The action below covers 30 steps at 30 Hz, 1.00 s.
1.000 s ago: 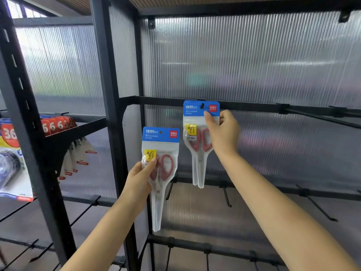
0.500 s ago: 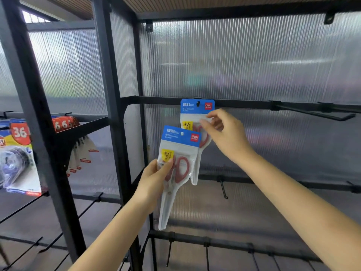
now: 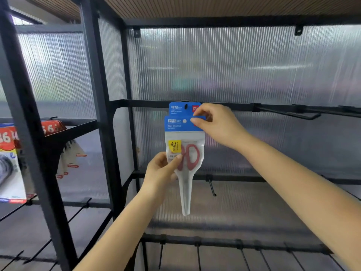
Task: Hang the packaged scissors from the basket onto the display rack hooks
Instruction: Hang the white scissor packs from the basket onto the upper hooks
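Now both hands pinch front scissors pack — L hand mid, R hand top edge.

The packet of scissors pinched between the fingers of the right hand has a bright blue header card with white lettering and a small white dot just beside the fingertips; a sliver of red shows under them. Below the fingers the pouch is clear and milky, with red scissor handles and a yellow label just above the left hand's thumb. Behind the fingers, a second packet shows the same blue card with a red logo patch. The rack frame is matt black, its back panels frosted grey with fine vertical ribbing. Far left of both hands hang red-and-white cards.
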Each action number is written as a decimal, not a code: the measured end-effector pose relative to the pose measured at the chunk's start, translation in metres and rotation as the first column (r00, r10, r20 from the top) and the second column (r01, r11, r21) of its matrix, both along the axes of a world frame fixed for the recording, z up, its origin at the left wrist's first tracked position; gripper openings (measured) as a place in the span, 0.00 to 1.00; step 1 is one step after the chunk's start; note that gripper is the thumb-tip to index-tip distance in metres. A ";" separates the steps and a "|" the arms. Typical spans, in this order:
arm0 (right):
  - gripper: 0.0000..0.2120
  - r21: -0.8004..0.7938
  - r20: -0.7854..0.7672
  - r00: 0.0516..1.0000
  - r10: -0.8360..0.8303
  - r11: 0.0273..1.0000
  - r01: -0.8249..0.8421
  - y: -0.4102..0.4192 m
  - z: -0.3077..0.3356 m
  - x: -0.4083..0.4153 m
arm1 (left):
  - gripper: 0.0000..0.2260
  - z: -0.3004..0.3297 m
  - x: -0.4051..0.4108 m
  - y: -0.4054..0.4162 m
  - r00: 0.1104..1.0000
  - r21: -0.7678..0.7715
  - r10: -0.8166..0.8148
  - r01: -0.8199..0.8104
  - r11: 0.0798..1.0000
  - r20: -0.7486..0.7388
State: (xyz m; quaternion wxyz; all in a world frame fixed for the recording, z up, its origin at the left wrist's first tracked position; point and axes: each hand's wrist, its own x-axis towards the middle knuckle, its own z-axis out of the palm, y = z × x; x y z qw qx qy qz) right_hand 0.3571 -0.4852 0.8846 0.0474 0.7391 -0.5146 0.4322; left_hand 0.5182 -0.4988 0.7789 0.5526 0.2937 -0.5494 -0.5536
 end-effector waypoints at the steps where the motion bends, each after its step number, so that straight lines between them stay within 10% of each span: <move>1: 0.05 -0.016 0.000 1.000 -0.008 1.000 0.008 0.000 0.004 0.002 | 0.04 0.003 0.000 -0.001 1.000 -0.006 0.002 -0.002 1.000 -0.014; 30: 0.07 -0.059 0.078 0.977 -0.200 0.977 0.205 -0.049 0.012 -0.001 | 0.02 0.021 -0.009 -0.050 0.979 -0.021 0.195 -0.194 0.981 0.058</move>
